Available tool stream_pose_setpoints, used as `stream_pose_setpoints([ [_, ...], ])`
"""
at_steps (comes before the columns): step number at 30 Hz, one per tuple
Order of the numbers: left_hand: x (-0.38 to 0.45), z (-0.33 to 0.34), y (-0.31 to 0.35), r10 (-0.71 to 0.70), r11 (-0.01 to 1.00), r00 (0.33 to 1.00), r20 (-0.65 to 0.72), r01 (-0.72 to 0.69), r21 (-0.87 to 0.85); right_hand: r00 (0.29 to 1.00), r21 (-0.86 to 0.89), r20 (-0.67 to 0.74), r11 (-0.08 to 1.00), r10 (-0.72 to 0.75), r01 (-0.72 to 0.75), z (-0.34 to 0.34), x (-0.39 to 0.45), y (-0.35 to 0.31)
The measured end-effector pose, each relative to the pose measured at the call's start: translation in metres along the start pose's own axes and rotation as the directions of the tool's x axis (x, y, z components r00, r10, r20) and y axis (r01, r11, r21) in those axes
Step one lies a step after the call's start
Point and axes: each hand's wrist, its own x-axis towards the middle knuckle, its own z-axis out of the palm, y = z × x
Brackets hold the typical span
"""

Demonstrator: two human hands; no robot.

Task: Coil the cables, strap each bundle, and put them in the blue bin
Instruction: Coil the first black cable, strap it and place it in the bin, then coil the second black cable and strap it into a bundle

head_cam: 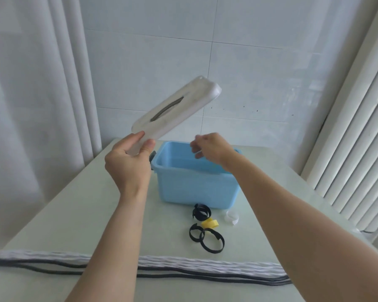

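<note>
Head view. The task stands at its preparation stage. The blue bin [196,182] is open and, as far as its visible interior shows, holds nothing. The left hand [129,162] grips the white lid [175,110] by its near edge, thumb on top and fingers beneath, and holds it tilted in the air above and to the left of the bin. The lid's long axis runs from the hand up and away to the right; its handle slot follows the same line. The right hand [212,150] hovers over the bin's open mouth, fingers loosely curled, holding nothing.

The cables [183,269] lie uncoiled in front of the bin, near the surface [63,214] edge. Their long axis runs left to right. White and dark runs lie side by side.

The straps lie unused just in front of the bin: black straps [205,236], a yellow strap [210,223], a white strap [231,216]. Coiling, strapping and binning all remain.
</note>
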Motion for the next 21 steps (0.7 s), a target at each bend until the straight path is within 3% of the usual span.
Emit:
stream_pose_setpoints([
  [2, -0.003, 0.003, 0.003, 0.066, 0.994, 0.998, 0.015, -0.067, 0.088, 0.976, 0.362, -0.207, 0.932, 0.063, 0.016, -0.025, -0.013, -0.002],
  [4, -0.008, 0.007, 0.003, 0.126, 0.979, 0.99, 0.057, -0.133, 0.152, 0.965, 0.69, -0.209, 0.723, 0.156, 0.032, -0.051, -0.032, -0.002],
  [5, -0.011, 0.011, 0.004, 0.16, 0.968, 0.982, 0.101, -0.176, 0.176, 0.972, 0.763, -0.174, 0.645, 0.16, 0.03, -0.063, -0.041, -0.001],
  [7, -0.019, 0.018, 0.005, 0.252, 0.926, 0.945, 0.209, -0.298, 0.231, 0.981, 0.75, -0.137, 0.661, 0.136, 0.013, -0.079, -0.057, 0.002],
  [10, -0.03, 0.027, 0.006, 0.287, 0.881, 0.856, 0.429, -0.412, 0.232, 0.95, 0.685, -0.265, 0.726, 0.167, 0.063, -0.095, -0.072, 0.015],
  [12, -0.035, 0.03, 0.004, 0.175, 0.876, 0.798, 0.577, -0.394, 0.279, 0.898, 0.735, -0.355, 0.671, 0.259, 0.096, -0.104, -0.08, 0.029],
  [14, -0.034, 0.029, -0.001, 0.039, 0.763, 0.751, 0.659, -0.448, 0.466, 0.839, 0.811, -0.41, 0.564, 0.358, 0.156, -0.11, -0.085, 0.047],
  [17, -0.027, 0.024, -0.007, -0.14, 0.543, 0.685, 0.715, -0.551, 0.634, 0.703, 0.85, -0.497, 0.448, 0.508, 0.277, -0.115, -0.089, 0.08],
  [19, -0.023, 0.023, -0.011, -0.148, 0.54, 0.681, 0.717, -0.552, 0.636, 0.57, 0.849, -0.527, 0.412, 0.63, 0.331, -0.115, -0.09, 0.099],
  [21, -0.022, 0.022, -0.016, -0.049, 0.56, 0.714, 0.698, -0.559, 0.612, 0.459, 0.849, -0.526, 0.409, 0.717, 0.335, -0.112, -0.093, 0.115],
])
